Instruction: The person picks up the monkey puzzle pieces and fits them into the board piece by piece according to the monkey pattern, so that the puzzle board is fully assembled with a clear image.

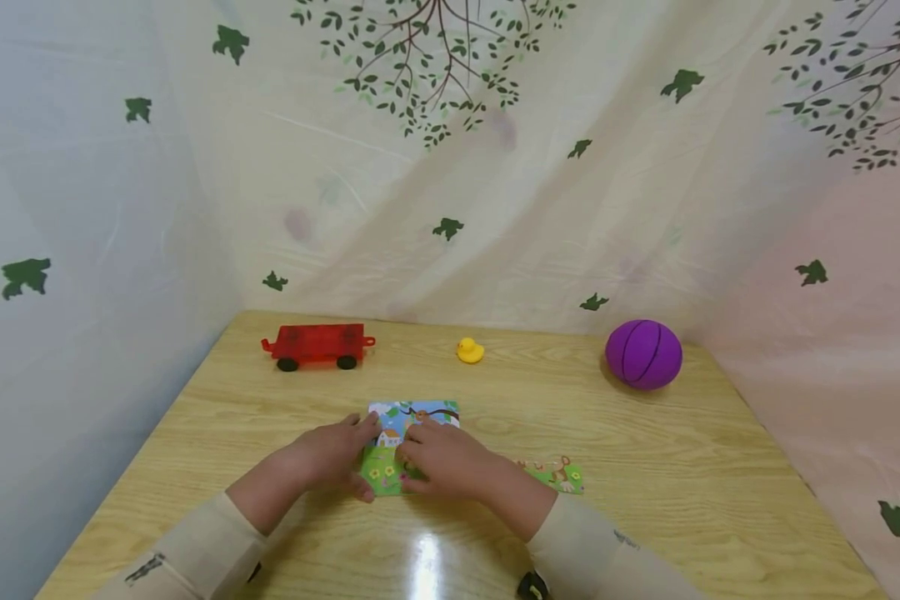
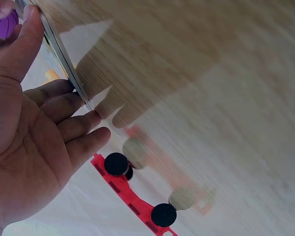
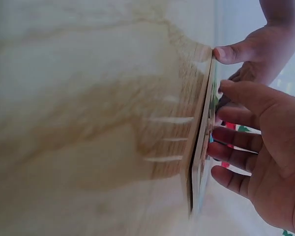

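A flat picture board [image 1: 382,477] with blue sky, a small house and green grass lies on the table in front of me. My left hand [image 1: 333,454] touches its left side, the thumb at the lower corner and the fingers higher up. Fingertips of my right hand [image 1: 448,457] rest on the middle of the picture and cover part of it. The right wrist view shows two thin layers in the board [image 3: 202,142], one on the other. Partly behind my right forearm lies a picture strip [image 1: 565,477] with grass and a brown animal.
Along the back of the wooden table [image 1: 540,392] stand a red toy wagon [image 1: 320,343] at left, a yellow rubber duck [image 1: 470,351] and a purple ball [image 1: 644,355] at right. A leaf-printed cloth [image 1: 390,267] hangs behind and at both sides.
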The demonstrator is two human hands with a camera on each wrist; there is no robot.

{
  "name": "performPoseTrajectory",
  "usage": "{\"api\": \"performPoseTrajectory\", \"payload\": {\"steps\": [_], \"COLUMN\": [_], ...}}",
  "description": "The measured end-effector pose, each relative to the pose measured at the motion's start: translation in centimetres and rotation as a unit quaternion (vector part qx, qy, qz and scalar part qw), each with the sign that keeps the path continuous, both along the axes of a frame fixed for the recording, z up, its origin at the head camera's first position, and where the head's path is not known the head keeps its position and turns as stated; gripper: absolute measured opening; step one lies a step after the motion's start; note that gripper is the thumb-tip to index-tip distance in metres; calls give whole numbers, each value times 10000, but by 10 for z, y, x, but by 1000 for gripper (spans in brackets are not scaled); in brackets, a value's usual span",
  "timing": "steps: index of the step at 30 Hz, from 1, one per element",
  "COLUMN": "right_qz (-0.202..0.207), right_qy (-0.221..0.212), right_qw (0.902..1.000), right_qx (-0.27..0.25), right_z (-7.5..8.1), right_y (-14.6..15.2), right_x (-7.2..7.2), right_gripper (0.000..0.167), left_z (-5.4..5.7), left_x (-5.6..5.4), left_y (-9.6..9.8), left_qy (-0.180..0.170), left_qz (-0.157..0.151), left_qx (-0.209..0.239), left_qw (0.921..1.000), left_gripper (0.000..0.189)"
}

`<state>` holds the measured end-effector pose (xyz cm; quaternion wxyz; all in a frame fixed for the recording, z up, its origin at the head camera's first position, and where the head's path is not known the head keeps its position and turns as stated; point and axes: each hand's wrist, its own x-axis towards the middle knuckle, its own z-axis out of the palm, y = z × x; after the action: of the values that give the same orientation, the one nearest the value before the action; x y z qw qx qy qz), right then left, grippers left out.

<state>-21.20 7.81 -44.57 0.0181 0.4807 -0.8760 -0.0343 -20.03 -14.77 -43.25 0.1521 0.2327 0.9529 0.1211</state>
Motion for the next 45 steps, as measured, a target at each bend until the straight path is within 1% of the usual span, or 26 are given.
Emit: {"api": "performPoseTrajectory", "payload": {"steps": [5, 8, 12, 16, 19, 24, 26, 28, 30, 34, 37, 45], "right_qz": [286, 438, 497, 469, 448, 423, 350, 275, 213, 176, 176, 178], "right_qy": [-25, 122, 377, 475, 534, 953, 1036, 1028, 956, 817, 751, 648], "right_qw": [9996, 9989, 9976, 9965, 9957, 9908, 9890, 9881, 9881, 9885, 9891, 9893], "right_qx": [58, 106, 291, 499, 602, 867, 995, 1109, 1189, 1256, 1253, 1297], "right_z": [2, 0, -2, -2, 0, 5, 6, 7, 6, 4, 3, 7], "right_y": [5, 4, 2, 0, -2, -5, -7, -8, -8, -7, -6, -2], "right_x": [9, 11, 13, 15, 16, 21, 23, 24, 23, 20, 19, 20], "right_gripper": [45, 48, 52, 54, 52, 45, 42, 40, 40, 41, 43, 46], "left_z": [0, -1, -2, -2, -1, 0, -1, -2, -3, -2, -3, -2], "left_x": [0, 0, -1, -1, -2, -3, -3, -4, -6, -8, -9, -7], "left_y": [0, 0, 1, 2, 2, 2, 2, 1, 0, -2, -2, 3], "left_qy": [-17, -49, -67, -86, -132, -140, -153, -202, -281, -322, -203, 30], "left_qz": [47, 53, 35, 74, 105, 72, 35, 27, 31, 20, -46, -2], "left_qx": [2, -2, -23, -32, -64, -89, -78, -75, -75, -86, -141, -337], "left_qw": [10000, 10000, 10000, 9999, 9998, 9998, 9998, 9998, 9996, 9994, 9997, 9994], "left_gripper": [102, 103, 103, 103, 102, 102, 101, 102, 98, 81, 70, 68]}}
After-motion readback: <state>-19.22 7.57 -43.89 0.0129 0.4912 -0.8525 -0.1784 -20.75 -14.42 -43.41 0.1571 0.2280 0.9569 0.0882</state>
